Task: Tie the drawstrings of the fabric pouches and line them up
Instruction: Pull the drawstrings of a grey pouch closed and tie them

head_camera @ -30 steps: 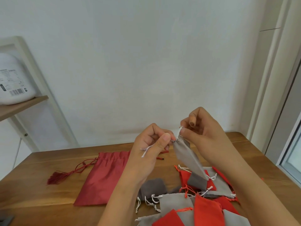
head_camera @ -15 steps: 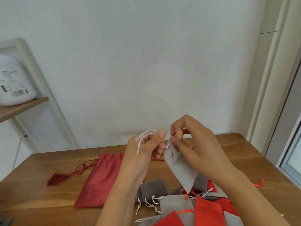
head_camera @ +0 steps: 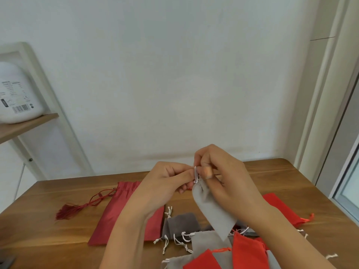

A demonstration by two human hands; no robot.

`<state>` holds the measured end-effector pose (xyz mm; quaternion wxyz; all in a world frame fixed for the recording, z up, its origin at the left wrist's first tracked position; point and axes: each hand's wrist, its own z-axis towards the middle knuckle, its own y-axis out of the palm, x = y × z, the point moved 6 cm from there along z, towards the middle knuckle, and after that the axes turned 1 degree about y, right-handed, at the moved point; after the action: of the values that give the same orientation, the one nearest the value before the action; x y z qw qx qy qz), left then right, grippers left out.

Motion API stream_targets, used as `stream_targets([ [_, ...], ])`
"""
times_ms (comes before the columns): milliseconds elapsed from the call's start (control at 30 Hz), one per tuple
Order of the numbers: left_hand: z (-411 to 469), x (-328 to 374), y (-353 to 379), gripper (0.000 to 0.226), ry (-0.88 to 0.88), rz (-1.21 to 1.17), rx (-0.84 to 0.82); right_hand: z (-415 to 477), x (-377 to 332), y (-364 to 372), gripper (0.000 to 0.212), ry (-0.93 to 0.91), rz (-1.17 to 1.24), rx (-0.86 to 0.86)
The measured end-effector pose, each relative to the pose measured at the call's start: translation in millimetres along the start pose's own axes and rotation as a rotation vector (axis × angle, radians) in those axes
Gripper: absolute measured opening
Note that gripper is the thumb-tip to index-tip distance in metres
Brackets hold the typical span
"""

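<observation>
Soft even daylight, perhaps from right; edges bowed, slightly soft.

Light grey pouch (head_camera: 212, 214) aloft, white drawstring (head_camera: 195, 174) uppermost — red and grey pouches (head_camera: 246, 253) heaped beneath.

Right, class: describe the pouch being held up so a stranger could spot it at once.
Find the wooden table against the pale wall. Above its heap of small grey and red pouches, the left hand and right hand pinch a white drawstring, and a light grey pouch hangs from it. It alone is lifted; the rest lie flat.
</observation>
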<state>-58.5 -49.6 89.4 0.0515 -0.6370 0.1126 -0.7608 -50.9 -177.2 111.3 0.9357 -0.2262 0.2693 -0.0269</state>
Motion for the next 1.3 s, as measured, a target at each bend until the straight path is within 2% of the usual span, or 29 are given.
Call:
stream_targets([
  [133,-4,7,2,0.015,0.076,0.054,-0.055,0,3,-8,0.041,0.119,0.116,0.057],
  [267,-1,9,2,0.02,0.089,0.015,0.087,2,7,-14,0.038,0.242,0.258,0.07],
  [400,0,10,1,0.018,0.103,0.023,0.171,3,13,-14,0.02,0.339,0.35,-0.054],
  [467,0,10,-2,0.014,0.103,0.042,0.228,3,14,-14,0.02,0.35,0.303,-0.093],
  [533,0,10,-3,0.018,0.097,0.079,0.267,4,15,-15,0.025,0.334,0.188,-0.094],
  [767,0,5,-4,0.019,0.037,0.105,0.347,1,17,-18,0.044,0.266,-0.158,-0.033],
  [833,1,2,-5,0.014,0.011,0.077,0.343,2,15,-15,0.044,0.243,-0.169,-0.046],
  [967,1,-4,-9,0.008,-0.058,-0.162,0.332,3,12,-14,0.04,0.24,-0.097,-0.095],
  [1100,3,-8,-12,0.019,-0.078,-0.255,0.296,3,7,-17,0.044,0.199,-0.106,-0.123],
  [1167,4,-8,-11,0.024,-0.059,-0.217,0.283,3,8,-20,0.043,0.207,-0.107,-0.138],
  [1300,6,-5,-9,0.018,0.025,0.006,0.282,1,14,-20,0.037,0.265,-0.066,-0.236],
])
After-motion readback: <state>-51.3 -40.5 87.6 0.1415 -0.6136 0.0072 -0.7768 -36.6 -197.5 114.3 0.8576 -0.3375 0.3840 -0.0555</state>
